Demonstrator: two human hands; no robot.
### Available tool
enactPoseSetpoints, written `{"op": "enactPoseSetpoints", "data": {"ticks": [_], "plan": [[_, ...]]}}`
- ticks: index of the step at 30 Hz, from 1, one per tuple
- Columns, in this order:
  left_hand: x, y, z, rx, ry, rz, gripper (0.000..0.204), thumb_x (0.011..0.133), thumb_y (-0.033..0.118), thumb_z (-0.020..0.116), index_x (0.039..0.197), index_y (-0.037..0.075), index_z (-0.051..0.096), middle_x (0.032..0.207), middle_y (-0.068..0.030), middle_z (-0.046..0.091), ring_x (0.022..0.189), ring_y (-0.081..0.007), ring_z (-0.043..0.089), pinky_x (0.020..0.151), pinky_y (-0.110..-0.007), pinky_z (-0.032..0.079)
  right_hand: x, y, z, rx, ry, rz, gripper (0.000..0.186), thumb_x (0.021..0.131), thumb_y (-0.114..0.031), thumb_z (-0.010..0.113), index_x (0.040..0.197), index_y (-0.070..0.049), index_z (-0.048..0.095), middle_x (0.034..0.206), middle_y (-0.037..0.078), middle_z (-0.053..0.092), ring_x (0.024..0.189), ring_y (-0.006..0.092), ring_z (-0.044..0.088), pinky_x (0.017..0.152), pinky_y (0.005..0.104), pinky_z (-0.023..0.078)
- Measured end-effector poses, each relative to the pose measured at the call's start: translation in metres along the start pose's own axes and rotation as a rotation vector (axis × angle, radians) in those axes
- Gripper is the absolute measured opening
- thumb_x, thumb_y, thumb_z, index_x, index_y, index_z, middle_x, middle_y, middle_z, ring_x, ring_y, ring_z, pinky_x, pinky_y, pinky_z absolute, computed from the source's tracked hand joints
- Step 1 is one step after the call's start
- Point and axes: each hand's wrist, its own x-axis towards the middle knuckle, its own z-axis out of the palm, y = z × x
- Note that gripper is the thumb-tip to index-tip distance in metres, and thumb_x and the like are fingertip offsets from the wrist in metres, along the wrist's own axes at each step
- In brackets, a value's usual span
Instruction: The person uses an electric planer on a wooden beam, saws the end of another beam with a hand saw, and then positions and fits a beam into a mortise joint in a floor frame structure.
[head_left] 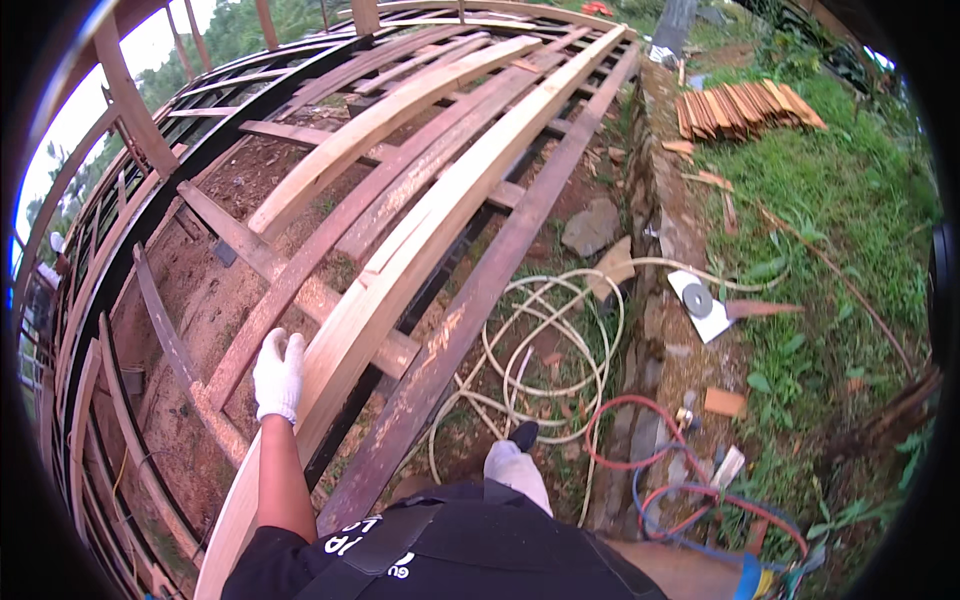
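My left hand (pixel 277 378) wears a white glove and is right beside the left edge of a long pale wooden beam (pixel 400 290). Two of its fingers point forward and stand apart, with nothing visible between them. I cannot tell whether the glove touches the beam. My right arm reaches out to the lower right, ending at a blue cuff (pixel 750 577). Near the picture's rim the right hand is mostly hidden, so its fingers do not show. Red and blue hoses (pixel 690 490) lie close to that arm.
A dark reddish plank (pixel 480 285) runs beside the pale beam over crossbars. Coiled cream hose (pixel 560 345) lies on the ground near my foot (pixel 517 470). Stacked wood strips (pixel 745 108) rest on grass. A grey disc (pixel 697 299) sits on a white piece. Black metal beams (pixel 150 220) stretch along the left.
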Motion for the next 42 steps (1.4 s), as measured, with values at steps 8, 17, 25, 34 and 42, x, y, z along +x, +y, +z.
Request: {"op": "enactPoseSetpoints", "data": {"ticks": [8, 17, 25, 34, 42], "plan": [[0.137, 0.143, 0.187, 0.106, -0.104, 0.088, 0.060, 0.096, 0.046, 0.061, 0.137, 0.002, 0.059, 0.136, -0.0242, 0.061, 0.129, -0.0378, 0.057, 0.112, -0.043, 0.043, 0.073, -0.046, -0.301, 0.663, 0.636, -0.297, 0.019, 0.089, -0.013, 0.073, 0.104, -0.002, 0.072, 0.088, 0.007, 0.073, 0.071, 0.0166, 0.067, 0.065, 0.0334, 0.057], [0.241, 0.278, 0.337, 0.102, -0.209, 0.020, 0.060, 0.098, 0.047, 0.059, 0.137, 0.001, 0.059, 0.136, -0.0247, 0.062, 0.128, -0.0380, 0.058, 0.110, -0.043, 0.044, 0.117, -0.143, -0.465, 0.603, 0.603, -0.245, 0.031, 0.086, -0.017, 0.077, 0.112, -0.001, 0.070, 0.100, 0.011, 0.074, 0.091, 0.0203, 0.071, 0.087, 0.0340, 0.055], [0.400, 0.448, 0.528, -0.118, -0.296, 0.168, 0.065, 0.097, 0.048, 0.063, 0.141, 0.001, 0.056, 0.138, -0.0220, 0.062, 0.129, -0.0319, 0.059, 0.109, -0.038, 0.045, 0.229, -0.305, -0.792, 0.818, 0.721, -0.545, 0.044, 0.091, -0.005, 0.070, 0.133, 0.000, 0.060, 0.109, 0.009, 0.072, 0.097, 0.0175, 0.069, 0.090, 0.0322, 0.055], [0.465, 0.595, 0.638, 0.212, -0.491, 0.142, 0.075, 0.093, 0.053, 0.061, 0.147, 0.003, 0.049, 0.141, -0.0252, 0.057, 0.130, -0.0395, 0.056, 0.110, -0.044, 0.044, 0.263, -0.382, -0.956, 0.585, 0.747, -0.342, 0.045, 0.086, -0.009, 0.075, 0.128, 0.000, 0.063, 0.109, 0.012, 0.074, 0.097, 0.0176, 0.072, 0.090, 0.0320, 0.056], [0.504, 0.590, 0.661, 0.203, -0.527, 0.062, 0.061, 0.095, 0.054, 0.057, 0.134, 0.007, 0.060, 0.119, -0.0239, 0.069, 0.111, -0.0408, 0.066, 0.099, -0.047, 0.050, 0.401, -0.521, -1.106, 0.301, 0.704, -0.576, 0.042, 0.085, -0.005, 0.074, 0.126, 0.001, 0.065, 0.109, 0.010, 0.074, 0.099, 0.0186, 0.071, 0.092, 0.0319, 0.056]]}}
